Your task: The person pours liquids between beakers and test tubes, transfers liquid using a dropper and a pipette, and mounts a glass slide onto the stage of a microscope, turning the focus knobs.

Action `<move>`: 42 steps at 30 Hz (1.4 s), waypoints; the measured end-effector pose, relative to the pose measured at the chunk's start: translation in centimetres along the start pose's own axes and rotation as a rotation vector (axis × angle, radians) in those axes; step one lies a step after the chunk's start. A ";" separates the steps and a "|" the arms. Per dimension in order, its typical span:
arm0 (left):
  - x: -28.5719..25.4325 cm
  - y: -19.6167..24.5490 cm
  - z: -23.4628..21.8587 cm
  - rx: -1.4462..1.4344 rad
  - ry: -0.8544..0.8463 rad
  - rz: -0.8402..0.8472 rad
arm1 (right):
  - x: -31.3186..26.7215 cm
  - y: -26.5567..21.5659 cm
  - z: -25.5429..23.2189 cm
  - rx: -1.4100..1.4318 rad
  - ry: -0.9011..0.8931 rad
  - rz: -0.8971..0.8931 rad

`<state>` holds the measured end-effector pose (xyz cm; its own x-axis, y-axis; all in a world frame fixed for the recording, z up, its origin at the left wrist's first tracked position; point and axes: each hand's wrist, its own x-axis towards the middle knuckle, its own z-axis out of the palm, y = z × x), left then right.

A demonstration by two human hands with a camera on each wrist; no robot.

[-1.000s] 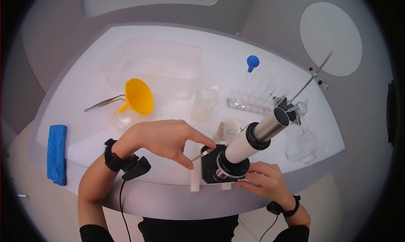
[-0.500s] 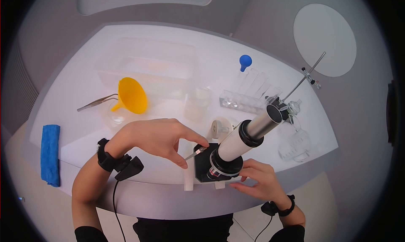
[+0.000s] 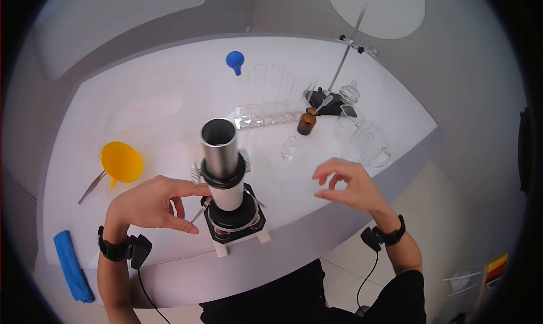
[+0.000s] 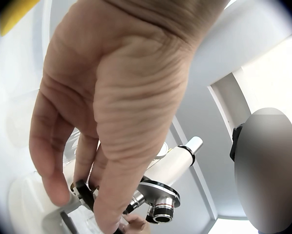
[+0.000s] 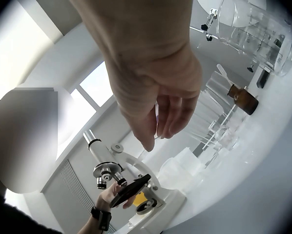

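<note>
The white and black microscope (image 3: 229,197) stands near the table's front edge, its tube upright. At the left side of its black stage, my left hand (image 3: 153,205) pinches a metal stage clip (image 3: 200,210) between thumb and index finger; the index fingertip is partly hidden behind the tube. In the left wrist view, the left hand (image 4: 121,97) covers much of the stage beside the objectives (image 4: 163,209). Well right of the microscope, my right hand (image 3: 353,185) hovers over the table, fingers bent and apart from the thumb, with nothing visible between them.
A brown bottle (image 3: 306,122) with a dropper, a small glass vessel (image 3: 289,147) and a beaker (image 3: 370,146) stand beyond the right hand. Farther back are a test-tube rack (image 3: 268,115), a blue bulb (image 3: 235,61) and a clamp stand (image 3: 345,58). Leftward lie a yellow funnel (image 3: 121,162) and blue cloth (image 3: 72,266).
My right hand has left the microscope's right side and moved rightward over the table. The head view has swung right, bringing the brown bottle into sight. My left hand has stayed at the clip.
</note>
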<state>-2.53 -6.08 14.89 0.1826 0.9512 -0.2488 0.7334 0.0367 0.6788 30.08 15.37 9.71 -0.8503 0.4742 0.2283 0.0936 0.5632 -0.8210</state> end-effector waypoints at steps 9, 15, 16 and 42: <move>0.2 -0.5 0.6 -0.021 0.070 -0.053 | 7.7 5.1 4.5 -0.101 -0.009 -0.059; 0.3 -1.5 1.0 -0.101 0.111 -0.066 | 9.5 6.0 8.6 -0.131 -0.010 -0.096; 0.3 -1.7 1.1 -0.139 0.133 -0.060 | 9.5 6.1 8.9 -0.124 -0.003 -0.095; 0.2 -1.2 0.6 -0.041 0.076 -0.001 | 8.3 5.6 6.8 -0.529 0.078 -0.102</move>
<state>-3.04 -6.16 13.61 0.1304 0.9717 -0.1969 0.7062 0.0483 0.7064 20.04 17.84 3.47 -0.8294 0.4369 0.3481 0.2775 0.8631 -0.4220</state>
